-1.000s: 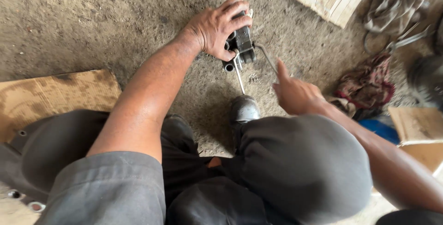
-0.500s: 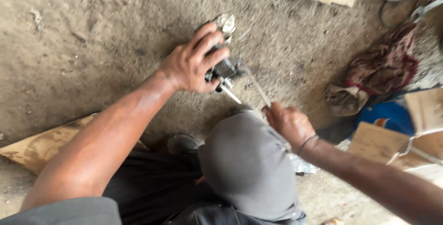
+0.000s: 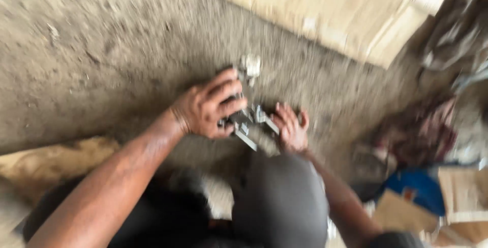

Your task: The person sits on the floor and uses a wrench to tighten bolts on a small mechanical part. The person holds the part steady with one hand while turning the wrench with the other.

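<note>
Where left hand (image 3: 208, 111) grips — blurred angular metal part (image 3: 247, 121)

You sit on a dusty concrete floor (image 3: 101, 39). A pale wooden board (image 3: 335, 14) lies far right, cardboard (image 3: 61, 159) near left, a reddish rag (image 3: 417, 131) right.

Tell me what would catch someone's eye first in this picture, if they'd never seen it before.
Dead centre, the left hand grips a small metal part low over the dirt floor, while the right hand touches it from the other side. The picture is blurred, so the part's exact shape is unclear. A pale wooden board lies at the top right, and a reddish rag lies at the right.
</note>
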